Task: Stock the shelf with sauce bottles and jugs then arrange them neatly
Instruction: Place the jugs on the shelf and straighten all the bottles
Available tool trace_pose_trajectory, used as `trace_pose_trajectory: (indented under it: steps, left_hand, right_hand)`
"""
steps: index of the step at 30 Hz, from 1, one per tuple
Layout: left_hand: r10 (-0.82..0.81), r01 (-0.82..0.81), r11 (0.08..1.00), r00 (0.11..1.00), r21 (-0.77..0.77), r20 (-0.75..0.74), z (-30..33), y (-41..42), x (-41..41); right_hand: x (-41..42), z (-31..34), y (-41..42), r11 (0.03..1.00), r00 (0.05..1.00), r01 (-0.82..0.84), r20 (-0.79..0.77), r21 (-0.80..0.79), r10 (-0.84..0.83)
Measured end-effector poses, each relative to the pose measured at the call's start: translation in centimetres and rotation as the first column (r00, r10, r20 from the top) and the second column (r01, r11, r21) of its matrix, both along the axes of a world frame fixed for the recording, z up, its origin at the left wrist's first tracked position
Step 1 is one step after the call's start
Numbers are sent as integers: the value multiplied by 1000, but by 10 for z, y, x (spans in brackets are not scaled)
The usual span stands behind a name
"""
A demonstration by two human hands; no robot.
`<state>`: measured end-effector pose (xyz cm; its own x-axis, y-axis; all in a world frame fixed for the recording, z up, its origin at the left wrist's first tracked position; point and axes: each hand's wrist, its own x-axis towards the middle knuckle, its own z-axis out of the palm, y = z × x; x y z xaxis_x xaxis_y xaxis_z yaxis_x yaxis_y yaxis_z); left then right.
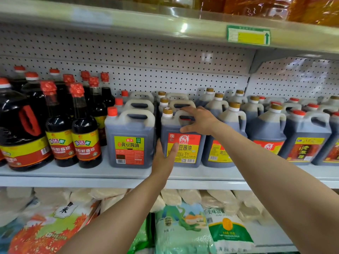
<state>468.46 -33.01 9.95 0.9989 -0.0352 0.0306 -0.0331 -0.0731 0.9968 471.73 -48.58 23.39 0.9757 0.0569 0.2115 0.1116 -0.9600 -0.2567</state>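
A gold-capped soy sauce jug point(185, 136) with a red and yellow label stands at the front of the grey shelf point(117, 177). My right hand point(199, 120) rests on its top, fingers over the handle and thumb against the shoulder. My left hand point(164, 156) lies flat against the jug's lower left corner, thumb across the label. To the left stands a red-capped jug point(130, 138) with a green-yellow label. More gold-capped jugs point(231, 123) line up to the right and behind.
Tall dark bottles with red caps point(84, 125) and a large round jug with a red handle point(22, 129) fill the left. Red-capped jugs point(308, 134) stand at the right. An upper shelf point(165, 26) hangs overhead. Rice bags point(183, 226) lie on the shelf below.
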Motion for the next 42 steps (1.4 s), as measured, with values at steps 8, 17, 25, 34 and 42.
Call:
trace_pose_trajectory:
  steps: [8, 17, 25, 34, 42]
  left_hand:
    - [-2, 2, 1000, 1000, 11, -14, 1, -3, -11]
    - [3, -1, 999, 999, 43, -36, 2, -1, -13]
    - [-43, 44, 999, 998, 29, -43, -6, 2, -15]
    - [-36, 38, 999, 998, 33, -53, -6, 3, -16]
    - [-146, 150, 984, 988, 91, -51, -21, 25, -11]
  right_hand:
    - [-5, 3, -7, 996, 998, -68, -9, 49, 69]
    - [-6, 5, -7, 997, 997, -71, -35, 28, 72]
    - [-1, 8, -3, 999, 998, -40, -58, -26, 38]
    - [-3, 3, 0, 1000, 998, 13, -67, -22, -14]
    - [-1, 16, 6, 996, 995, 57, -80, 74, -51]
